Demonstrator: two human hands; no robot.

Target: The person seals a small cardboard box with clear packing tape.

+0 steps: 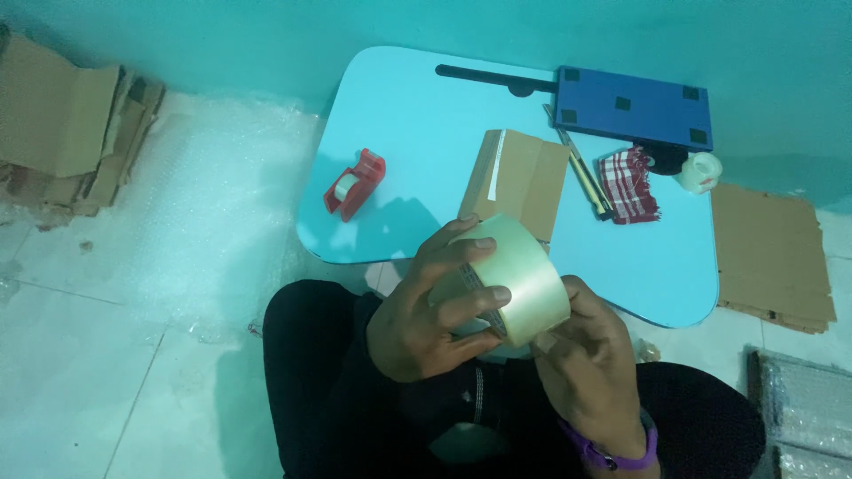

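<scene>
The bench (pixel 417 115) hides its own legs. Above the lap, the left hand (pixel 417 310) curls fingers (pixel 484 297) around a clear tape roll (pixel 524 275); the right hand (pixel 590 355) pinches its lower edge, fingertips hidden behind it.

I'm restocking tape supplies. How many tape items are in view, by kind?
Large clear tape roll, held in the left hand and right hand: 1
Small clear tape roll: 1
Red tape dispenser: 1
Total: 3
</scene>
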